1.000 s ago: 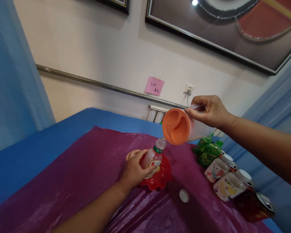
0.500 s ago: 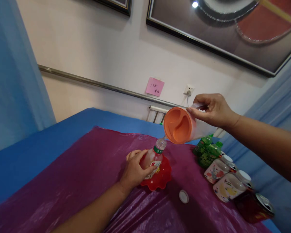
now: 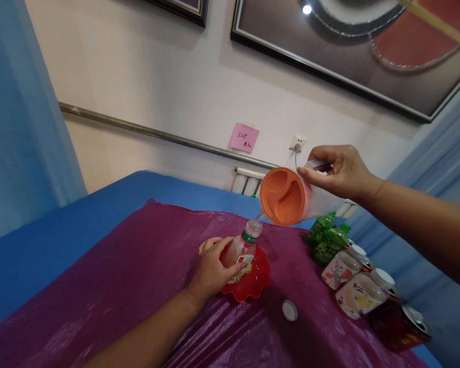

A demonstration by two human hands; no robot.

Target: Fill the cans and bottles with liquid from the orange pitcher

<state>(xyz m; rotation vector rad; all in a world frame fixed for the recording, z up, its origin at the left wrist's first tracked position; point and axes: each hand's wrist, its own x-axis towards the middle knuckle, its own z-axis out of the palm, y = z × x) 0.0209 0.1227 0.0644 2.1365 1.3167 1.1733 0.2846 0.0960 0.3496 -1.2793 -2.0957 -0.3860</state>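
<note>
My left hand (image 3: 214,266) wraps round a clear plastic bottle (image 3: 246,245) with a green and red neck band and a white label. The bottle is uncapped and stands, slightly tilted, in a red scalloped dish (image 3: 258,276). My right hand (image 3: 337,171) grips the handle of a translucent pitcher (image 3: 314,202) with an orange lid (image 3: 283,197). The pitcher is tipped to the left, its lid facing me. A thin stream of clear liquid runs from the lid's lower edge into the bottle's mouth. The liquid level inside the bottle is hard to make out.
A white cap (image 3: 290,310) lies on the purple plastic sheet (image 3: 138,276). Along the right stand green bottles (image 3: 331,244), clear jars with white lids (image 3: 362,294) and a dark red can (image 3: 402,327). Behind are a wall rail (image 3: 157,134) and a pink note (image 3: 244,138).
The pitcher and my right hand have shifted very slightly right and up. The stream from the pitcher shows more clearly. My left hand and the bottle have hardly moved.
</note>
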